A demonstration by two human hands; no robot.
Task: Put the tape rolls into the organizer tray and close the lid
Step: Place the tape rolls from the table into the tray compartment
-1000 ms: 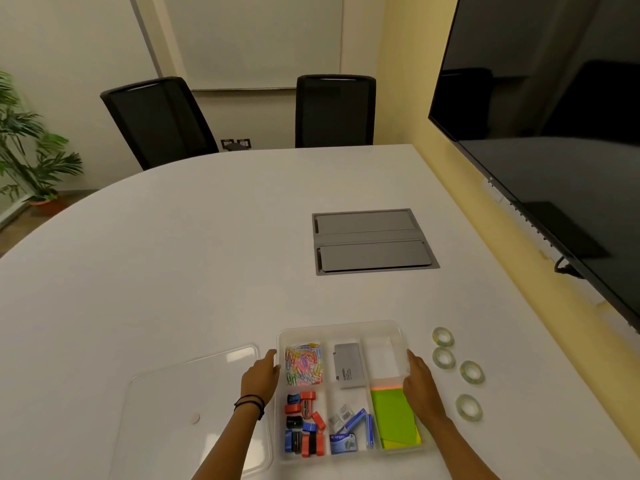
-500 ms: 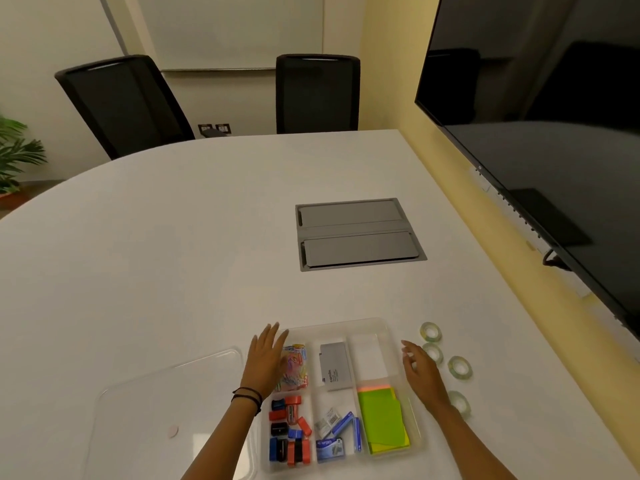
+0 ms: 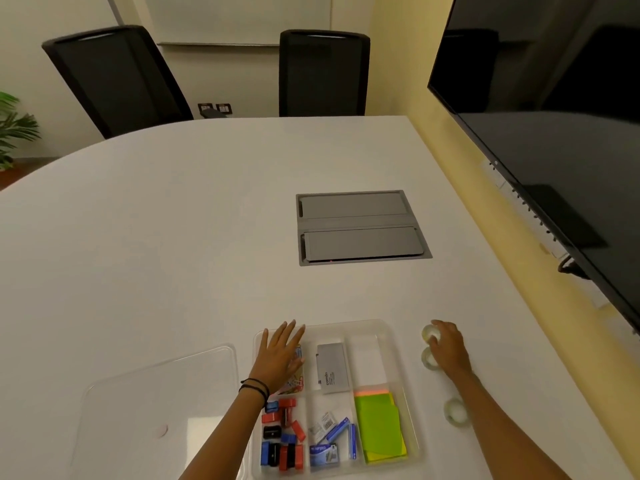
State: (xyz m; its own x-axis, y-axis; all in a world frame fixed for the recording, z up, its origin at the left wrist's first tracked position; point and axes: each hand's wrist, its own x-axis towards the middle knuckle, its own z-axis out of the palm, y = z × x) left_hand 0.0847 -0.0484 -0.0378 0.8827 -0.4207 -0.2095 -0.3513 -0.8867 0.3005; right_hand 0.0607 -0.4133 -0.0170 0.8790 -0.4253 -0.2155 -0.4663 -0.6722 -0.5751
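The clear organizer tray [image 3: 410, 403] sits at the near table edge, holding paper clips, binder clips, staples and sticky notes. Its far-right compartment is bare. My left hand [image 3: 280, 358] lies flat with fingers spread over the tray's far-left corner. To the right of the tray, my right hand [image 3: 450, 348] has its fingertips closed on the farthest tape roll [image 3: 428, 333], which rests on the table. A second roll [image 3: 427, 358] peeks out under that hand. A third roll [image 3: 455, 412] lies beside my right forearm. The clear lid [image 3: 156, 403] lies flat to the left of the tray.
A grey cable hatch [image 3: 360, 226] is set into the white table [image 3: 173, 237] beyond the tray. A large dark screen [image 3: 554, 133] hangs on the right wall. Two black chairs [image 3: 323, 71] stand at the far edge, and a plant [image 3: 14, 129] at far left.
My right hand left the tray's right wall and moved right onto the tape rolls. My left hand let go of the tray's left side and now lies flat over its corner.
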